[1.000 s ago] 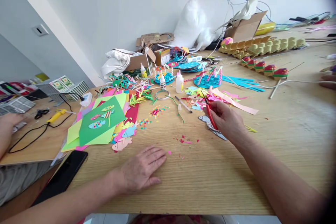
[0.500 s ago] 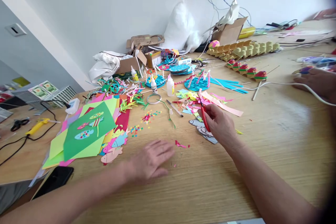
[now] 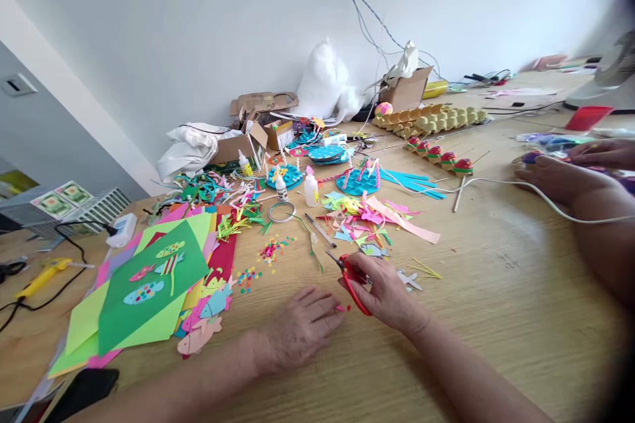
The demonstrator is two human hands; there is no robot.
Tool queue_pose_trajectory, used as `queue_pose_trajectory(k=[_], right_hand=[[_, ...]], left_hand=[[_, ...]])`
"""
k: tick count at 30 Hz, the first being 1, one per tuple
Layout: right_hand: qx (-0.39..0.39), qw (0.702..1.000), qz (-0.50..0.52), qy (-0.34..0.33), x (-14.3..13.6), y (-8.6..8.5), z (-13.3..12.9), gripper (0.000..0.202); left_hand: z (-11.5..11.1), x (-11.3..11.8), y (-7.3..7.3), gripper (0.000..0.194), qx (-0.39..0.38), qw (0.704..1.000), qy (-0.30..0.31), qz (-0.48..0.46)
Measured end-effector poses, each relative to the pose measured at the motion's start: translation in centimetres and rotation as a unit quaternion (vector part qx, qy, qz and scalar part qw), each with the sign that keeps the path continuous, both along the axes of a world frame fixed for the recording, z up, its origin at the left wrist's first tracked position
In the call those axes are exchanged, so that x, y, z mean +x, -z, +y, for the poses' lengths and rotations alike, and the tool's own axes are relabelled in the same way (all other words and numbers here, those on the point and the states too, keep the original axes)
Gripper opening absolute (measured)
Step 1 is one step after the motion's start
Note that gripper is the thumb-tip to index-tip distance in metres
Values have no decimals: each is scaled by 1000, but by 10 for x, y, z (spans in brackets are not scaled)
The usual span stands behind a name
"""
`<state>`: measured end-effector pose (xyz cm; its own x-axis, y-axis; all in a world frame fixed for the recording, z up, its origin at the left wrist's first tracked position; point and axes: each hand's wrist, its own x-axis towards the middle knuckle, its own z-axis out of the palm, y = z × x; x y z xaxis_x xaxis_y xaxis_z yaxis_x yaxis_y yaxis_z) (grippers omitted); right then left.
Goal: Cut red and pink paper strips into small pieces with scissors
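My right hand is closed on a pair of red-handled scissors, whose blades point up and to the left. My left hand lies flat on the wooden table, fingers spread and holding nothing, beside small pink paper scraps. Behind the scissors are a grey-outlined fish cutout and a heap of coloured paper scraps. A pen lies farther back, near two glue bottles. Paper dots are scattered left of it.
At the left, a green sheet bears paper fish, with more cutouts beside it. A yellow glue gun and a phone lie farther left. Another person's hands are at the right, near a white cable.
The view has shifted. My right hand has moved the scissors down and toward my left hand, away from the paper heap. My left hand now lies beside the pink scraps, partly covering them.
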<state>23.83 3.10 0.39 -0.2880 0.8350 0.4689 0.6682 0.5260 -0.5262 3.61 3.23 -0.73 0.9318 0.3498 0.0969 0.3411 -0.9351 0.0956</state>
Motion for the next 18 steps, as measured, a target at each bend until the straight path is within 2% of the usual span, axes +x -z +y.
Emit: queue_pose_trajectory(k=[2,5,9,11,14,18], right_hand=[[23,1000,8,1,0,3,0,8],[51,998,23,12,0,5,0,7],[75,996,36,16,1,6,-1,6],[81,996,40,18,1,6,0,5],[82,995,46,27,3,6,1,4],[75,996,49,32,4,7,3,5]], left_hand=[[12,2,-9,27,23,999,-24,-42],[37,5,-24,25,24,992,-89,-83],[74,21,-33,20,29,991,-94,-94],[89,36,-30,19,51,993,-65,-87],[107,65,-16,28,103,992,-40,-67],[125,101,3,31,128,991,-42,-24]])
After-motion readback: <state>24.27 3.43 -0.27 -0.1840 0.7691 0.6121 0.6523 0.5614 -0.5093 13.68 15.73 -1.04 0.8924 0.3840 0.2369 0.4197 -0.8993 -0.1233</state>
